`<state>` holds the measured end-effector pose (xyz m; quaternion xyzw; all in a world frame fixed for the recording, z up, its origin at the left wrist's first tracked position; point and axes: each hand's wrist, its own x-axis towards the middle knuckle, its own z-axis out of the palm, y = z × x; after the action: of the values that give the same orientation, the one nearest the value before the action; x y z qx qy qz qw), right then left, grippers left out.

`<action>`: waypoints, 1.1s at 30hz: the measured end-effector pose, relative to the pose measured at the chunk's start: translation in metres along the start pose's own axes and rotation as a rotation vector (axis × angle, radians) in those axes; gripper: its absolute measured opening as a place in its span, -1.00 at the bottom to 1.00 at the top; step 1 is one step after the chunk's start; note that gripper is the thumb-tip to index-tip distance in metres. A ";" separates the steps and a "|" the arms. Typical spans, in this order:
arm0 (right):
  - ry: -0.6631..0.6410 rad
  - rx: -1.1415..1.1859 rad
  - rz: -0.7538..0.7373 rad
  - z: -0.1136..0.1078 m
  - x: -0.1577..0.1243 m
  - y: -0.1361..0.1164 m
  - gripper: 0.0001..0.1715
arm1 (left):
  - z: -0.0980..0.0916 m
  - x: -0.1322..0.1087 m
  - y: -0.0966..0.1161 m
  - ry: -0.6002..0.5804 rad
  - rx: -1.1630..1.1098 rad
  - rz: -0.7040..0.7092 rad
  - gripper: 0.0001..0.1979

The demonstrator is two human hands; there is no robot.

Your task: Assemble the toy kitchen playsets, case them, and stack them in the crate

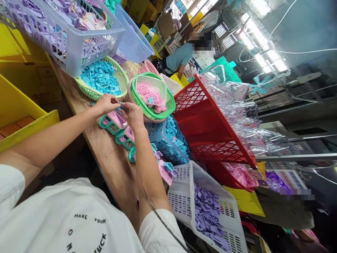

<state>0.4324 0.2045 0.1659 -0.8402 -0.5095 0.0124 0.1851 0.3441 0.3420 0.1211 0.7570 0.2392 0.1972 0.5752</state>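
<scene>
My left hand (106,104) and my right hand (134,115) meet above the bench, their fingertips pinched together on a small blue plastic piece (121,106). Its exact shape is mostly hidden by the fingers. Just below the hands stand several teal-and-pink toy assemblies (112,121) in a row, partly covered by my right forearm. Beyond my left hand, a pale green basket (121,75) holds many small blue parts (101,78). A bright green basket (172,102) with small pink parts (149,93) is close past my right hand.
A clear crate of purple parts (71,52) stands upper left. Blue parts fill a blue bin (158,140); a white crate (181,175) holds purple parts. A red crate (207,130) rises beside clear packaging (242,119). Another person (179,56) works farther back. Yellow boxes (23,116) flank the wooden bench (110,154).
</scene>
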 end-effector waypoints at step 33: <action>-0.204 -0.171 -0.165 -0.032 0.091 -0.046 -0.65 | -0.086 0.095 0.009 -0.211 0.990 -0.135 -0.46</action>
<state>0.4430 0.2921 0.2256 -0.8024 -0.5924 0.0391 0.0605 0.3731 0.4625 0.1541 0.9374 0.2928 -0.0550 0.1801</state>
